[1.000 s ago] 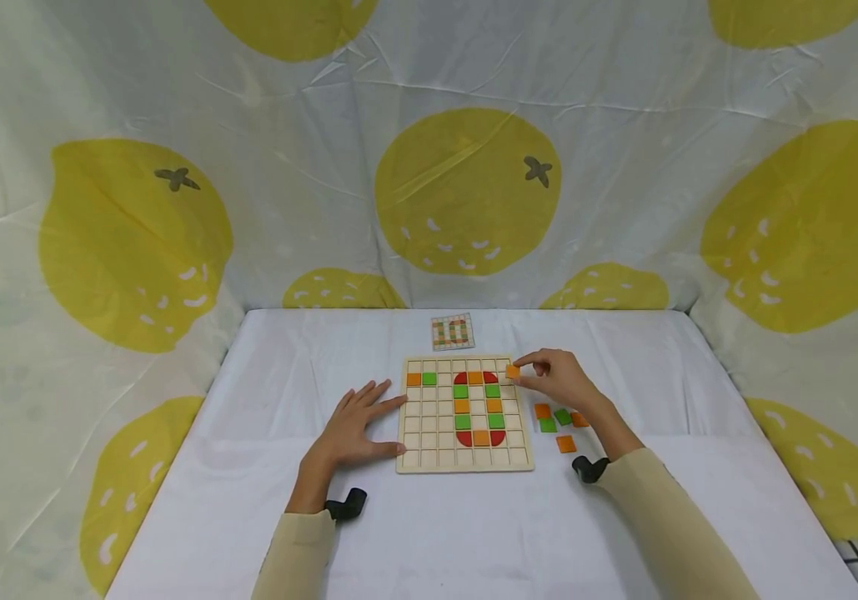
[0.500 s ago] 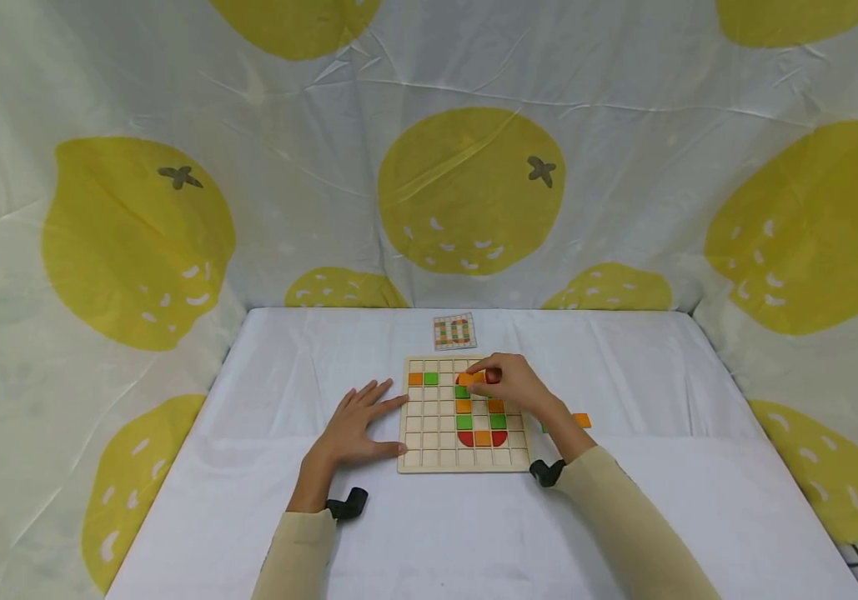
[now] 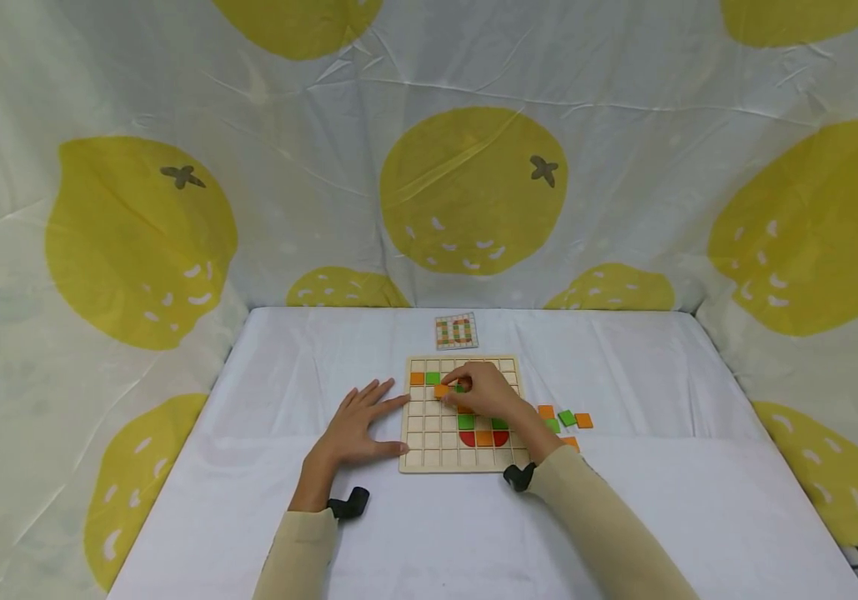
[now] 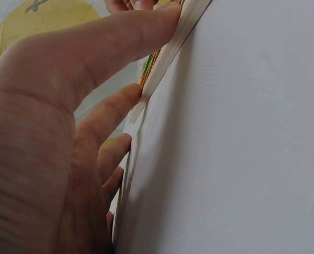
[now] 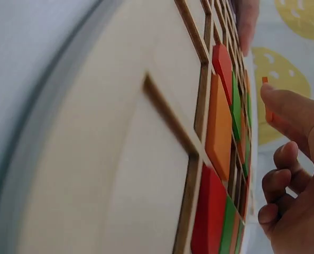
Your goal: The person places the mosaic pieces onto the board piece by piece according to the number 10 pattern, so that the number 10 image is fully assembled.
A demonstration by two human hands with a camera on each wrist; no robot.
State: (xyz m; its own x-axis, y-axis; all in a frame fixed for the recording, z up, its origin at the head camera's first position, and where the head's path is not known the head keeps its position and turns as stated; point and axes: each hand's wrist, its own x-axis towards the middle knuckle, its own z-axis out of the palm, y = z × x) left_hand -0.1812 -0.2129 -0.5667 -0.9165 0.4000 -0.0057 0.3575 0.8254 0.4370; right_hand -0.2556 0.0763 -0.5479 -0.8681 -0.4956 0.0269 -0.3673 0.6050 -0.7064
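Observation:
A wooden grid board point(image 3: 419, 459) lies on the white cloth. My left hand point(image 3: 359, 427) rests at its left side, fingers spread; its thumb and index fingertip touch the edge. Over the board's left-middle columns, my right hand point(image 3: 486, 392) pinches an orange square tile point(image 3: 440, 391) between thumb and index finger. In the right wrist view that tile point(image 5: 268, 108) is held off the board, the other fingers curled. An orange tile point(image 3: 417, 378) and a green tile point(image 3: 433, 378) sit side by side in the upper left cells. Part of a red, green and orange ring of tiles is hidden beneath the right hand.
Right of the board lie several loose tiles, among them a green one point(image 3: 567, 417) and an orange one point(image 3: 584, 421). Behind the board lies a small pattern card point(image 3: 456, 332) with a coloured grid. A lemon-print curtain point(image 3: 308, 208) hangs around the table.
My right hand has carried the orange tile leftward from the board's upper right corner, across the ring, to the left-middle columns. The left hand has stayed in place.

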